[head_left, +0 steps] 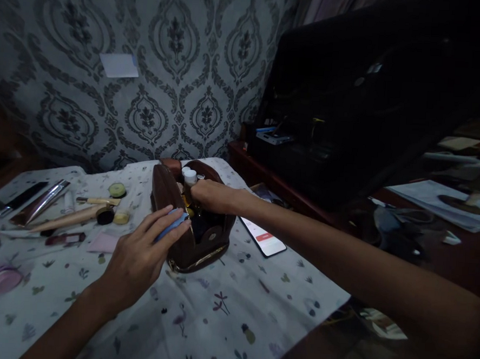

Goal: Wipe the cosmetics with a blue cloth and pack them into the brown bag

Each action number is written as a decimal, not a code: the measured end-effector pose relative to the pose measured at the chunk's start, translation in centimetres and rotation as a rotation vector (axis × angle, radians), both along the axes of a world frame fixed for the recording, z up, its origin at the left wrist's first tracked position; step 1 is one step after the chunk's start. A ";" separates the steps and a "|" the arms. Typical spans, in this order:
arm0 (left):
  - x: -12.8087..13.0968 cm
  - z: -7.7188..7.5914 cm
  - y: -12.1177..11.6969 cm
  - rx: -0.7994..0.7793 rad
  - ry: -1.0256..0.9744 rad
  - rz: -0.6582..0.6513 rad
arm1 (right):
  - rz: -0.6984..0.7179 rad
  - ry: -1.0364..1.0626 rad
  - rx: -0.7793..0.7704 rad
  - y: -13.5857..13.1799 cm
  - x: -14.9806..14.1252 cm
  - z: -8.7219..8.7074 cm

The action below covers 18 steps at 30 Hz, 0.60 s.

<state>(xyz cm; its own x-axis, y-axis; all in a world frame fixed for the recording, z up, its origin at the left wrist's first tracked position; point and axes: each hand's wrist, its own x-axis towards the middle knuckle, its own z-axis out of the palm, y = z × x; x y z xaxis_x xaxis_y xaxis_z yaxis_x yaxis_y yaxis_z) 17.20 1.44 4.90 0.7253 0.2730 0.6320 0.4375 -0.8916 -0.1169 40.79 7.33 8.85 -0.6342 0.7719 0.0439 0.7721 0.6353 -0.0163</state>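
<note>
A brown zippered toiletry bag stands unzipped on the cloth, its top spread apart. My left hand rests against its near left side, fingers closed over a small blue item pressed to the rim; its kind is unclear. Into the opening reaches my right hand, fingers curled down beside a white-capped bottle. What those fingertips hold, if anything, is hidden. Other contents of the bag are dark and partly covered.
Makeup brushes, a silver-brown tube, small jars and a purple-pink item lie on the left of the patterned cloth. A lit phone lies right of the bag. A large black screen leans beyond.
</note>
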 end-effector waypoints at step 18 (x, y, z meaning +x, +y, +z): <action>-1.8 -0.9 -0.5 0.012 0.037 0.020 | -0.195 0.213 0.159 -3.6 -1.3 3.1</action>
